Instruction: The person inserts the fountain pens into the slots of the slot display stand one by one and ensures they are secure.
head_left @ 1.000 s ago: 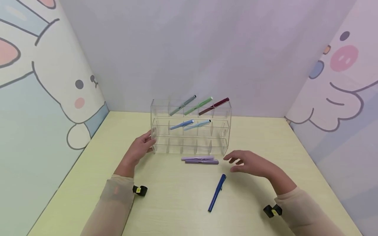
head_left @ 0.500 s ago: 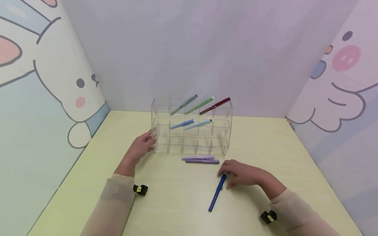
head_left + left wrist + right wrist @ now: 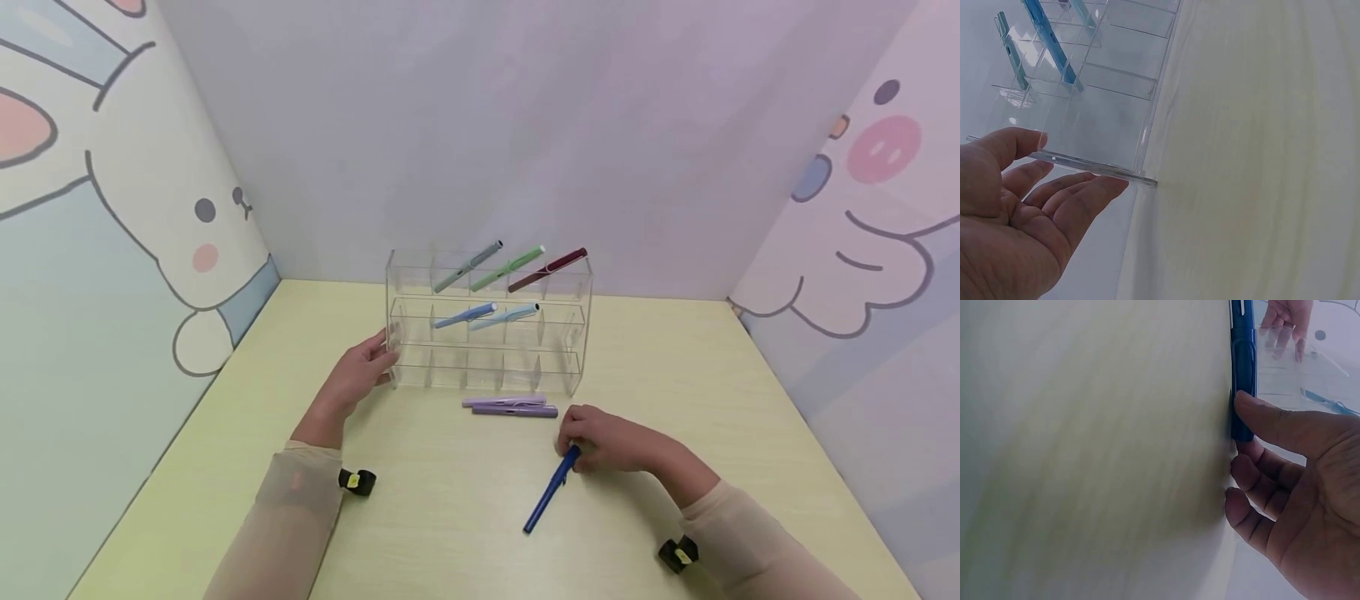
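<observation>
A clear acrylic pen rack (image 3: 483, 379) with stepped compartments stands at the middle back of the table. My left hand (image 3: 356, 377) pinches its left side panel, thumb on one face and fingers on the other in the left wrist view. My right hand (image 3: 611, 440) grips a dark blue pen (image 3: 551, 492) at its capped end, between thumb (image 3: 1272, 419) and fingers. The pen slants towards the front left, low over the table. In front of the rack lie a light purple pen (image 3: 487, 402) and a darker purple pen (image 3: 513, 412), side by side.
The rack's top tier holds a grey pen (image 3: 468, 267), a green pen (image 3: 506, 270) and a dark red pen (image 3: 546, 271). Below lean a blue pen (image 3: 465, 316) and a light blue pen (image 3: 506, 317). Cartoon-printed walls flank the pale table (image 3: 435, 517).
My right hand has come down and towards me from beside the purple pens and taken hold of the dark blue pen, whose lower end has swung slightly left. My left hand stays on the rack.
</observation>
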A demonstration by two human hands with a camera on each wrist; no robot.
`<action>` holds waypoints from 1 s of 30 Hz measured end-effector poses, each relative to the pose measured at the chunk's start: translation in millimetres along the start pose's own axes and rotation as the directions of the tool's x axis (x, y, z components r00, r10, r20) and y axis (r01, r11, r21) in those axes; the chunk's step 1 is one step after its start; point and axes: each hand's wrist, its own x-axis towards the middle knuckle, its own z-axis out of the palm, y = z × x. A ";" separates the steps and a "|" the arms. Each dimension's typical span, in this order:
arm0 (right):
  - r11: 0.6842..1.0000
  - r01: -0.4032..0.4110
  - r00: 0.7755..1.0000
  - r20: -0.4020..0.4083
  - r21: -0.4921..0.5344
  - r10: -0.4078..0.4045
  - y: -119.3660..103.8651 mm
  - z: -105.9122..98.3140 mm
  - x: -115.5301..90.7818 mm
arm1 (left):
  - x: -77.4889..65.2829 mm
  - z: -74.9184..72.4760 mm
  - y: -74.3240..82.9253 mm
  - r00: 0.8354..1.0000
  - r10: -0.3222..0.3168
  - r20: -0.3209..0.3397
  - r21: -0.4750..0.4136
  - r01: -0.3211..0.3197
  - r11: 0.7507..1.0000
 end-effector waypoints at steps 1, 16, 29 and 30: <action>1.000 -0.003 1.000 -0.001 0.001 0.003 0.1 -0.3 -0.1 | 0.1 0.1 -0.2 1.000 0.000 -0.002 -0.003 0.000 1.000; 0.965 -0.039 0.999 0.006 0.259 0.039 2.0 -18.6 -7.4 | -0.5 1.3 -0.2 1.000 -0.005 -0.019 0.009 0.005 1.000; 0.810 0.036 0.995 -0.096 0.586 0.025 -6.8 -42.9 -12.7 | 0.4 0.6 -2.1 1.000 0.000 0.003 -0.003 0.000 1.000; 0.810 0.043 0.993 -0.116 0.585 0.031 -6.6 -46.4 -13.0 | 0.5 0.6 -2.2 1.000 0.000 0.002 -0.004 0.000 1.000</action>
